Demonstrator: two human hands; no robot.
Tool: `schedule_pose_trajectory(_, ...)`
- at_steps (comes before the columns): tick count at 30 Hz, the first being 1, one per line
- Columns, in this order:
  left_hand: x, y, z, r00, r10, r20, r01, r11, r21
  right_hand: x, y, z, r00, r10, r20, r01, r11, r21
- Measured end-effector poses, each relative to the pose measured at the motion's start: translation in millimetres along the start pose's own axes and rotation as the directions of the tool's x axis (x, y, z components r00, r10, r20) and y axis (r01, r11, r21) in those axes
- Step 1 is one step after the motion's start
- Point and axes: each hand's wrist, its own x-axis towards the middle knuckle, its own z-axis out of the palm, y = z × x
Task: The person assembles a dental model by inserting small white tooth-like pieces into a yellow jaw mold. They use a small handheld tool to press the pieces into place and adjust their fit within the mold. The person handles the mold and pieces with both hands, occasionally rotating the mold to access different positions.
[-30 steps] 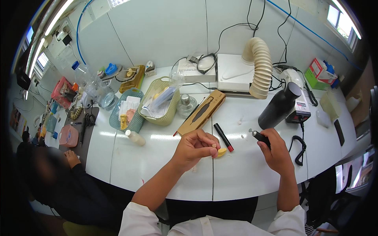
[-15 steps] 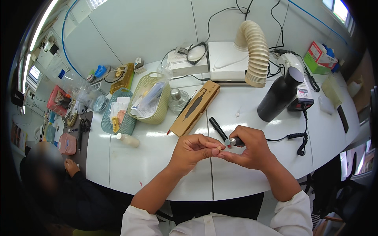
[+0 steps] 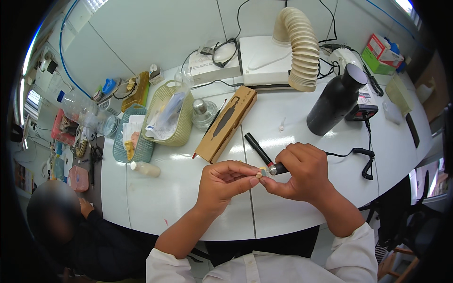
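Observation:
My left hand [image 3: 225, 185] pinches a small cream-coloured piece [image 3: 259, 175], which looks like a tooth crown, between thumb and fingertips. In my right hand [image 3: 302, 170] is a rotary handpiece [image 3: 280, 169], dark with a metal nose, gripped in curled fingers. A small grey disc [image 3: 264, 173] at its tip is right beside the piece; whether they touch I cannot tell. My right thumb reaches toward the left fingertips. Just beyond lies a black pen-like tube [image 3: 257, 147] with a red band.
A cardboard box [image 3: 227, 125], a glass jar [image 3: 203, 114], green basket [image 3: 171, 137] and blue basket [image 3: 137, 155] stand beyond my left hand. A black bottle [image 3: 332, 104], ribbed hose [image 3: 304, 61] and coiled cord [image 3: 368, 162] are at the right. Another person [image 3: 61, 221] sits at left.
The handpiece's disc has come over to the small piece, having been slightly apart from it. My head view has shifted a little, so the bench things appear further left.

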Motion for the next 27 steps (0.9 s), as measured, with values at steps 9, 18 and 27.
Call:
schedule_pose_trajectory(9,-1.6,0.9,2.8,0.999,0.010,-0.038,-0.010,1.000,0.019,-1.4,1.3,0.6,0.997,-0.020,0.069,0.021,1.000,-0.008)
schedule_pose_trajectory(18,-1.7,-4.7,0.2,0.998,0.070,0.006,-0.070,0.998,0.010,0.8,-0.4,-1.0,0.995,-0.020,0.102,0.019,1.000,0.017)
schedule_pose_trajectory(27,-1.5,-6.1,-0.4,0.997,0.074,0.021,-0.074,0.997,0.010,-0.4,1.3,-0.4,0.993,-0.022,0.112,0.018,0.999,0.039)
